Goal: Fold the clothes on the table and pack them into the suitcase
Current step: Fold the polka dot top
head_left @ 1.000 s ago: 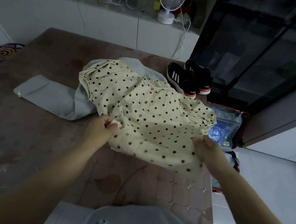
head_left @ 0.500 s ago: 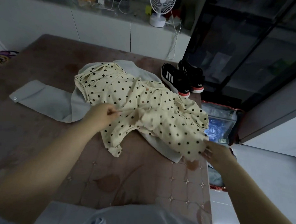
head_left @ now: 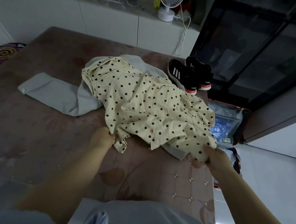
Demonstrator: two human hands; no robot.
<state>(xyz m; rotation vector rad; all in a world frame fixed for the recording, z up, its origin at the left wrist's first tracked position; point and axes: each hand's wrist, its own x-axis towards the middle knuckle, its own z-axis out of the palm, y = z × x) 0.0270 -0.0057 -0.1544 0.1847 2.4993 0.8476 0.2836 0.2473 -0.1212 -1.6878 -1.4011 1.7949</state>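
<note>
The left hand (head_left: 102,138) is closed on the near left edge of the shirt (head_left: 144,103), with the cloth bunched up in its fingers. The right hand (head_left: 214,157) is closed on the near right corner, and the cloth folds over its fingers there. The two hands are well apart, so the near edge runs between them.

The shirt is pale yellow with black dots and a row of small buttons up the middle. It lies spread on the table (head_left: 42,141), a bit crumpled, with its far end toward the wall. Under it is a grey cloth (head_left: 52,91), which sticks out to the left and a little at the near side. Black shoes (head_left: 187,76) sit at the far right of the table, just beside the shirt. The suitcase (head_left: 227,112) is open on the floor to the right of the table, near the right hand.

The shirt looks thin, soft and very light. It will not break, and it does not look slippery. But it is floppy, so it will droop and wrinkle anywhere no hand holds it. One hand alone would let it hang in a heap. I think it is best held at two corners or at the two shoulders, hands apart, so it lies flat. The grey cloth may get dragged along if the shirt slides, so lifting a little looks safer than pulling. The buttons are the only hard bits, and folds will sit better beside them.
</note>
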